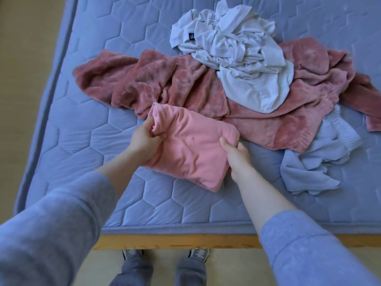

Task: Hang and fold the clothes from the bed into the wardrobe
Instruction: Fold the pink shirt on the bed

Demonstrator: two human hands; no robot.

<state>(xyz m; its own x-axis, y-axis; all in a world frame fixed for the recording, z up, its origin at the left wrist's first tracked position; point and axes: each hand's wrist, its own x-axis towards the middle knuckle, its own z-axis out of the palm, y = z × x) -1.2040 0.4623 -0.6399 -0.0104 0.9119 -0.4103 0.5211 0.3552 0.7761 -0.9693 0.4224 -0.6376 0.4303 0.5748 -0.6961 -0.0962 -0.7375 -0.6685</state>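
My left hand point(145, 139) had its fingers and thumb bunched into the left edge of the folded pink top point(191, 145). My right hand point(235, 153) pinched the right edge, thumb on top. The top sat squarely between them, straight ahead of me, so neither hand was nearer. It looked almost square and lay skewed, its far corner toward my left and its near corner toward my right. Any lift, I judged, would need both hands rising together to keep the fold.

Under everything lay the quilted blue mattress point(82, 131), with the wooden bed frame point(185, 241) along its near edge. The dusty-rose fleece garment point(185, 85) sprawled across it beyond the top, and the top's far edge touched or overlapped it. A crumpled white garment point(233, 48) was heaped on the fleece, and a pale blue garment point(321, 162) lay rumpled off to my right, apart from the top.

The wardrobe was not in view, nor any basket or hanger, so I could not tell which way the top had to travel.
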